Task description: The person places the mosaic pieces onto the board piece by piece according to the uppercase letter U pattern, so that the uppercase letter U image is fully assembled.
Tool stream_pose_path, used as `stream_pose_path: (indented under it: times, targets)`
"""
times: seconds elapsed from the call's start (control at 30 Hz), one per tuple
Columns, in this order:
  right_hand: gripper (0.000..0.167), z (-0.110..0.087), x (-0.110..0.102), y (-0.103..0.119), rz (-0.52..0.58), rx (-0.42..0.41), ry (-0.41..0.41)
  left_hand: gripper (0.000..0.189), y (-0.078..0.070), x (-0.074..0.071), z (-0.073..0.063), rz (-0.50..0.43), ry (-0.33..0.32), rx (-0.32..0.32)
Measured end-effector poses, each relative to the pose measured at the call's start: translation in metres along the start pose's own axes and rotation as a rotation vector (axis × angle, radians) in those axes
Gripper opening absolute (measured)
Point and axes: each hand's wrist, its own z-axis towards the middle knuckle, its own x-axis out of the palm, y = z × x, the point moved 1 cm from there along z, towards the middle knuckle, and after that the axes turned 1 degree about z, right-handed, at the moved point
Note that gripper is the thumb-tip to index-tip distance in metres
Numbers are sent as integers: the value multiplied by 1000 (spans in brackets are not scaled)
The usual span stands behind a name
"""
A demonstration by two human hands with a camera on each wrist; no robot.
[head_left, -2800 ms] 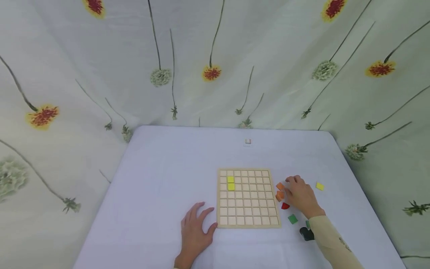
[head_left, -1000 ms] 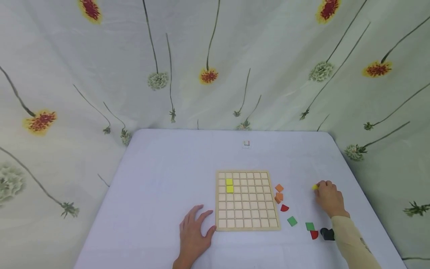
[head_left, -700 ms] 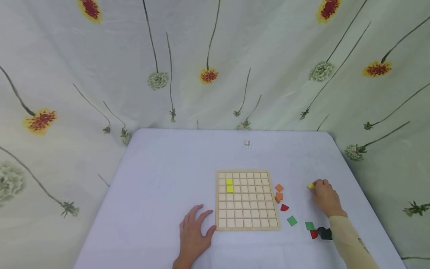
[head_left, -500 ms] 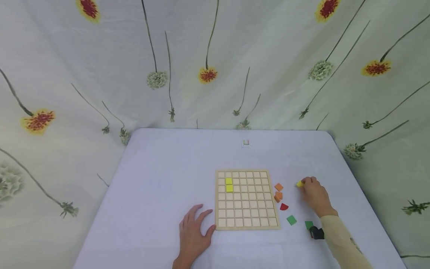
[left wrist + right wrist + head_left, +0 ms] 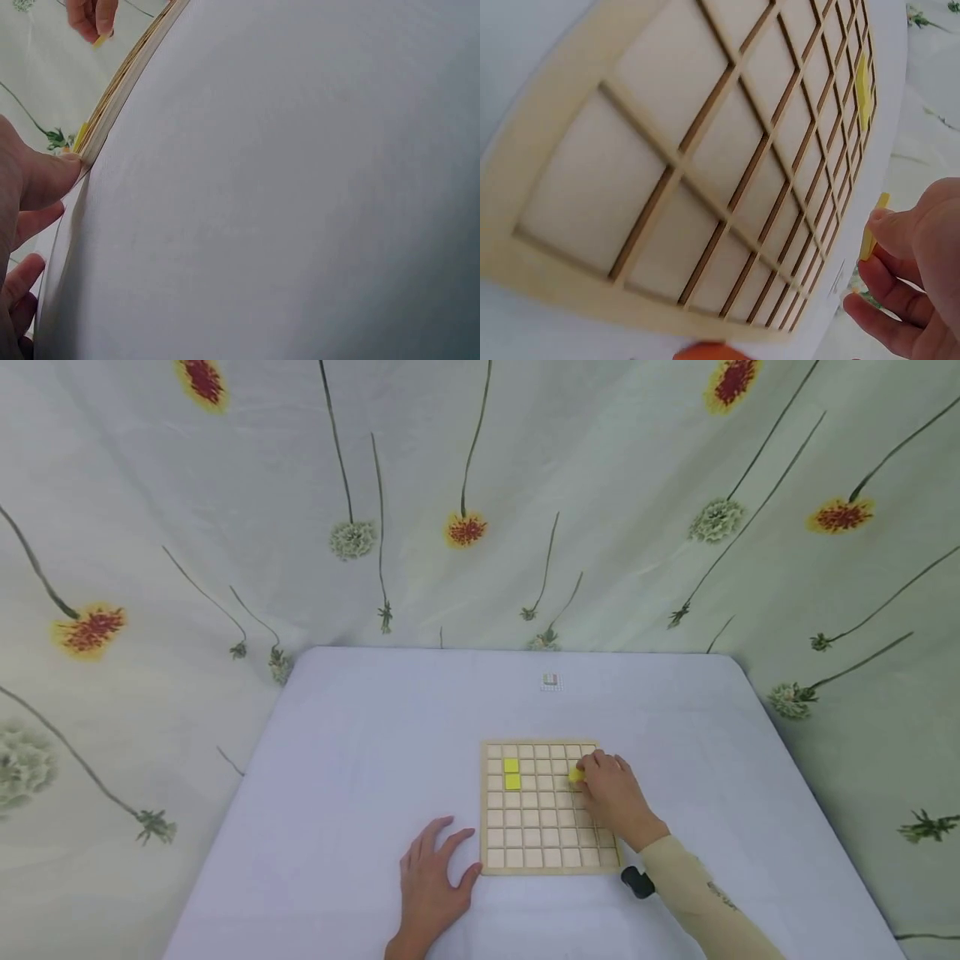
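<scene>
A square wooden grid board (image 5: 532,867) lies on the white table. Two yellow square tiles (image 5: 512,773) sit in its second column, one below the other. My right hand (image 5: 618,799) is over the board's right part, pinching another yellow tile (image 5: 874,226) between thumb and fingers above the grid. My left hand (image 5: 437,877) rests on the table at the board's lower left, fingers spread. Its thumb (image 5: 56,176) touches the board's edge in the left wrist view. My right hand and sleeve hide the loose coloured tiles in the head view.
A small printed card (image 5: 551,682) lies behind the board near the table's far edge. A black object (image 5: 637,882) shows beside the right sleeve. An orange piece (image 5: 711,352) peeks in at the bottom of the right wrist view. Flowered cloth (image 5: 420,460) hangs around the table.
My right hand picked up the yellow tile at the far right of the table and carried it left over the board. The left hand has stayed in place.
</scene>
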Motion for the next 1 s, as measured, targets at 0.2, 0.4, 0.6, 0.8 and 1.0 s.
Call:
stream_pose_path:
  times: [0.2, 0.4, 0.6, 0.8, 1.0]
  targets:
    - [23, 8, 15, 37, 30, -96, 57, 46, -1, 0, -1, 0, 17, -22]
    - [24, 11, 30, 59, 47, -128, 112, 46, -1, -1, 0, 5, 26, -23]
    - [25, 12, 39, 70, -20, -169, 116, 46, -3, -3, 1, 13, 3, 2]
    - [27, 13, 42, 76, -106, -197, 107, 46, -4, -3, 0, 16, -39, 28]
    - [28, 14, 43, 79, -130, -222, 91, 46, -4, -4, -1, 12, -39, 28]
